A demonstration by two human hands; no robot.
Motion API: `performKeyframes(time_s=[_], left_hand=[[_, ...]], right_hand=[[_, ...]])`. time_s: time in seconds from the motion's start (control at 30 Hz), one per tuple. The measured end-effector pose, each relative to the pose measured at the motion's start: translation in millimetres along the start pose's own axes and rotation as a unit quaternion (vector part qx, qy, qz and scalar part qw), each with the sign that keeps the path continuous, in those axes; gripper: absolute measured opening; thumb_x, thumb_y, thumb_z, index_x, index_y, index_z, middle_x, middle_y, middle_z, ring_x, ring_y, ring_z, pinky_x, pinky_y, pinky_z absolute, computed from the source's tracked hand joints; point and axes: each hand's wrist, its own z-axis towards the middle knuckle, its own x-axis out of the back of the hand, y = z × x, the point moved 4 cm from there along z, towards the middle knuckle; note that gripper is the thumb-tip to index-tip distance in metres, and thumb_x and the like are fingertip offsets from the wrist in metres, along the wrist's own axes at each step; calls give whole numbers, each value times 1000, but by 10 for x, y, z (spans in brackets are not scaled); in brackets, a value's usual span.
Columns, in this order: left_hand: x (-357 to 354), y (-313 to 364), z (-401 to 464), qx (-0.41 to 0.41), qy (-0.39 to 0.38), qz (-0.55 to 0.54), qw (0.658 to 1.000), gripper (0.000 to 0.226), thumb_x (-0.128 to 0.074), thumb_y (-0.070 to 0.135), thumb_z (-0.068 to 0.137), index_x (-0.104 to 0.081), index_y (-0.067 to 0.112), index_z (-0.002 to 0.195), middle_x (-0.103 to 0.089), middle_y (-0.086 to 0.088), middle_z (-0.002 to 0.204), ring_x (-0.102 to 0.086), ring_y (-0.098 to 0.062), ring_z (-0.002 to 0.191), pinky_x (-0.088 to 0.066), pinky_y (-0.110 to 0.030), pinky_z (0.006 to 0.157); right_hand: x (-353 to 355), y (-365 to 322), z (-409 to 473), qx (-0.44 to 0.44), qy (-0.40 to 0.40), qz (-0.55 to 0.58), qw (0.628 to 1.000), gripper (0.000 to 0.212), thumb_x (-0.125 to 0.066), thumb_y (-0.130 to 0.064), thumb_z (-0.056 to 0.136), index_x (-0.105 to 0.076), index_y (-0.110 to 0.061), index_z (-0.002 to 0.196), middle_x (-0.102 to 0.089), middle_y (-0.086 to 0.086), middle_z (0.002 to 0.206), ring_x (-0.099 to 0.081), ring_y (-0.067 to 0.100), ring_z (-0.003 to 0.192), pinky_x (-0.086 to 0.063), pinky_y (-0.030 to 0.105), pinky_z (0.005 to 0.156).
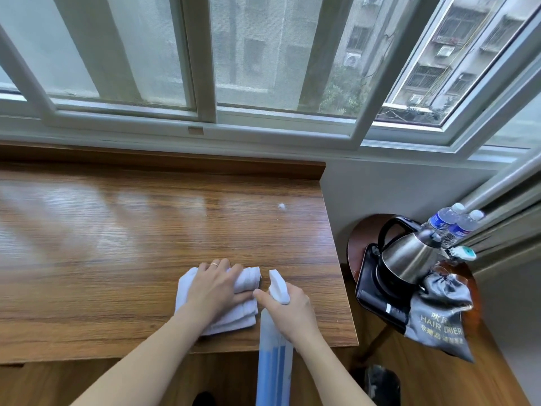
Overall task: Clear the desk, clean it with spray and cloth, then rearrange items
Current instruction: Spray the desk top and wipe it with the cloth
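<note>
The cleaning step looks to be in hand: nearest, the right hand (288, 310) grips the neck of the spray (275, 332), forefinger out by the trigger and nozzle aimed toward 12 o'clock, while at its 9 o'clock the left hand (215, 285) lies flat, fingers spread, pressing the folded cloth (234, 315) onto the desk (117, 259). The next move probably calls for a squeeze of mist onto the bare wood farther out, then sweeping the cloth toward the white speck (281, 206) at 1 o'clock.
</note>
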Motion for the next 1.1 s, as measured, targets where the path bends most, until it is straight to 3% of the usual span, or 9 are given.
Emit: performKeyframes(time_s=[0.37, 0.53, 0.67, 0.83, 1.1], left_hand=[[-8, -46, 158, 29, -33, -8, 999, 67, -43, 84, 65, -61, 20, 78, -60, -2, 70, -59, -27, 66, -42, -36, 60], [30, 99, -177, 8, -32, -5, 999, 61, -58, 80, 60, -63, 22, 80, -60, 0, 71, -59, -24, 68, -46, -37, 63], [21, 178, -439, -14, -21, -10, 1000, 60, -61, 78, 54, -58, 21, 73, -53, 1, 67, -54, -24, 63, -44, -36, 60], [11, 159, -431, -25, -14, -20, 999, 59, -61, 78, 57, -56, 21, 71, -53, 1, 67, -53, -24, 63, -44, -38, 58], [-19, 50, -64, -30, -30, -19, 999, 64, -53, 85, 62, -57, 22, 73, -53, 2, 69, -55, -24, 64, -41, -36, 56]], right_hand=[[38, -123, 71, 13, 0, 11, 1000, 32, -71, -50, 86, -60, -24, 72, -57, -7, 66, -53, 5, 64, -41, 23, 61], [58, -124, 104, 1, 9, 10, 1000, 35, -71, -54, 84, -66, -20, 80, -61, -6, 70, -56, 6, 65, -42, 23, 60], [37, -132, 127, -17, 22, -7, 1000, 42, -72, -56, 81, -53, -22, 67, -52, -9, 62, -47, 8, 59, -37, 25, 58], [-24, -92, 126, -27, 27, 6, 999, 46, -71, -65, 70, -52, -24, 63, -54, -9, 61, -49, 9, 60, -39, 28, 61], [91, -203, 207, -39, 24, 43, 998, 55, -70, -67, 60, -65, -15, 78, -60, -8, 67, -55, 8, 65, -43, 27, 64]])
